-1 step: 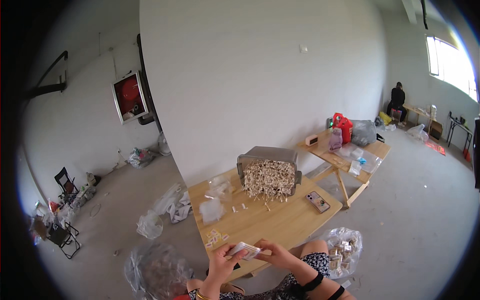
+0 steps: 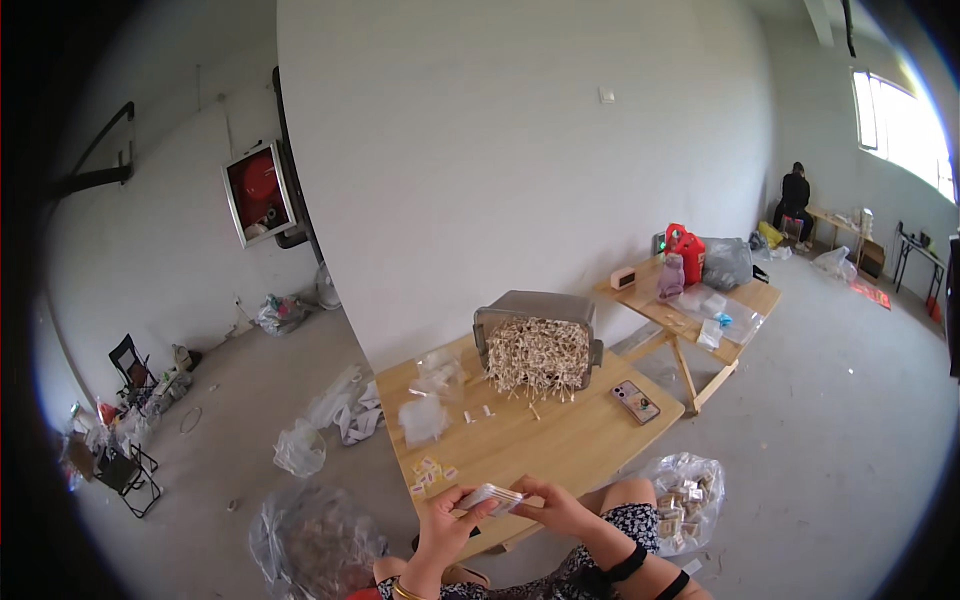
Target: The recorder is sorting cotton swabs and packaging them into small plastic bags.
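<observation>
Just past the near edge of the wooden table, I hold a small whitish pack of cotton swabs [image 2: 492, 499] between both hands. My left hand [image 2: 446, 517] grips its left end, thumb on top. The fingers of my right hand [image 2: 550, 506] close around the right end, where pale sticks seem to show; the fine detail is too small to make out. Beyond my hands, a grey translucent bin [image 2: 535, 305] lies on its side, its mouth toward me. Loose cotton swabs [image 2: 538, 358] fill it and spill onto the tabletop. Small yellow-and-white labels [image 2: 432, 474] lie near my left hand.
On the wooden table [image 2: 520, 445] are clear plastic bags [image 2: 424, 420] and a phone [image 2: 636, 402]. A bag of small packs [image 2: 688, 505] stands at my right, a large clear bag [image 2: 312, 540] at my left. A second table [image 2: 650, 312] holds a red jug [image 2: 687, 256]. Far right, a person [image 2: 795, 195] sits.
</observation>
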Demonstrator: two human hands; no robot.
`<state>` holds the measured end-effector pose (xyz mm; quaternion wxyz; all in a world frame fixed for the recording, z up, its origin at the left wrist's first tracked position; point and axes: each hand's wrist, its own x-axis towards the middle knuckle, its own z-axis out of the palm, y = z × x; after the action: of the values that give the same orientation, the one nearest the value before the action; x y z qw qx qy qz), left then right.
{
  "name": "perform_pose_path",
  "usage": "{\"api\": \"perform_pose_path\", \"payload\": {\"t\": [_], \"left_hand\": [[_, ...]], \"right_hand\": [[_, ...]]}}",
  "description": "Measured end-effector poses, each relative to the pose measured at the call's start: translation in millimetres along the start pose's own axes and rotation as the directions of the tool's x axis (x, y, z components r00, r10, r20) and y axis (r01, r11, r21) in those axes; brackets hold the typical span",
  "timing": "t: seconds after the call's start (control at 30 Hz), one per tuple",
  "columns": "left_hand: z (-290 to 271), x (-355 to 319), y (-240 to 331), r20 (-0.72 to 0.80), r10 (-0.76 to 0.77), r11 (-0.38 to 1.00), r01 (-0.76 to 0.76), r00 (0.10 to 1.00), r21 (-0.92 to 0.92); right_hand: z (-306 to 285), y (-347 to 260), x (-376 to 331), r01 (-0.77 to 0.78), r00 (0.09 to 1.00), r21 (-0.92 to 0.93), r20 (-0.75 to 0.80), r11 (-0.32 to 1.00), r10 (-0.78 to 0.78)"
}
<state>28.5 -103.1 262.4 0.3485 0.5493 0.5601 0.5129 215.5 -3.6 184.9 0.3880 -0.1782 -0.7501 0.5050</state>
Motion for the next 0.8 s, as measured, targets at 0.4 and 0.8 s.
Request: {"api": "perform_pose_path", "payload": {"t": [0.4,0.8], "left_hand": [[28.3,-7.3,44.9,0.175,0.420,0.833,-0.455,0.890,0.315],[7.5,-9.3,-11.7,0.189,0.159,0.890,-0.224,0.969,0.397]], "right_hand": [[-3.4,-3.4,-6.9,-0.121,0.984,0.621,-0.028,0.775,0.177],[-160.1,117.0,-164.7,-0.031,0.243,0.624,-0.753,0.780,0.612]]}}
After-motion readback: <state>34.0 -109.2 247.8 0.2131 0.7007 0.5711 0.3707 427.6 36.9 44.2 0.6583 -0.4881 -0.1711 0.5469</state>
